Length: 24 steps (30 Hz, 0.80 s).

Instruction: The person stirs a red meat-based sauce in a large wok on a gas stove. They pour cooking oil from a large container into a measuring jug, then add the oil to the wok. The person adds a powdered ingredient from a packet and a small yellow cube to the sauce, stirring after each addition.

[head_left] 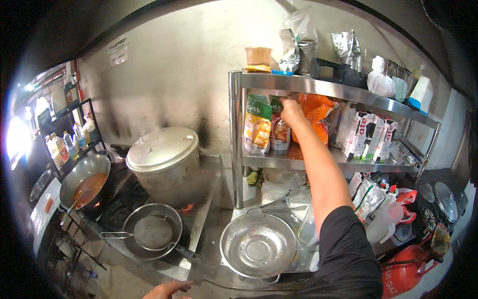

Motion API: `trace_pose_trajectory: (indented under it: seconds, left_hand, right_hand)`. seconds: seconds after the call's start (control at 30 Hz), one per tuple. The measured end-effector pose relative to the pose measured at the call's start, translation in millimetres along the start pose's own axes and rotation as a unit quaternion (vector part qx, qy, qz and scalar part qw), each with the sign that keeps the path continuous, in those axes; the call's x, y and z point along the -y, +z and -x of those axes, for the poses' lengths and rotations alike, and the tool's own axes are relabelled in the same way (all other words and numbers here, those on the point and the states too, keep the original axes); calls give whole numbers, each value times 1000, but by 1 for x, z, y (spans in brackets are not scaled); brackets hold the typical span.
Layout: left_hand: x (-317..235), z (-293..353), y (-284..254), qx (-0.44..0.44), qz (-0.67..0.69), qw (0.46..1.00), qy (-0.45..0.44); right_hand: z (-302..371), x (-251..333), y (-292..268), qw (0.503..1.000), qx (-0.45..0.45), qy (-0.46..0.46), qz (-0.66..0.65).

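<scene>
My right hand (293, 113) is raised to the middle level of the steel shelf rack, its fingers closed at the top corner of a green-topped food pouch (280, 133) with a brown picture. Just left of that pouch stands another green pouch (258, 124), with a yellow front. An orange bag (314, 113) leans behind my wrist. At the lower edge, my left hand (170, 290) shows only in part; its fingers are stretched out and hold nothing. Below the rack sits a perforated steel colander (258, 244), touched by neither hand.
On the stove are a frying pan (130, 219) with a wire strainer (153, 232), a large lidded pot (164, 154) and a wok (99, 167) of reddish liquid over a flame. Cartons (371, 137) fill the shelf's right side. A red gas cylinder (406, 271) stands low right.
</scene>
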<state>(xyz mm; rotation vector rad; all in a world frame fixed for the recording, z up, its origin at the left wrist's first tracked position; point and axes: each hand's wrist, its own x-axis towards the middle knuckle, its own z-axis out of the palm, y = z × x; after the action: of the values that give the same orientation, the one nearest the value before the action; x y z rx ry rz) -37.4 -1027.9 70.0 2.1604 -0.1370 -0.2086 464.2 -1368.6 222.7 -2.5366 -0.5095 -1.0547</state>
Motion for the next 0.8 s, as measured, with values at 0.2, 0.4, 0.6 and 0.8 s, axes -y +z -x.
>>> trace_pose_trajectory:
  seconds: [0.2,0.4,0.6,0.8]
  left_hand:
    - [-3,-11,-13,61,-63,996,-32]
    - [-32,-60,-17,149,-136,978,53]
    - [-89,-116,-24,184,-178,947,194]
    - [-185,-216,-45,45,-293,886,356]
  right_hand:
    - [10,-34,-13,999,-25,-30,37]
    - [-4,-30,-5,997,82,-16,-6]
    - [5,-38,-10,997,7,15,-70]
    - [41,-50,-57,982,-39,-128,-130]
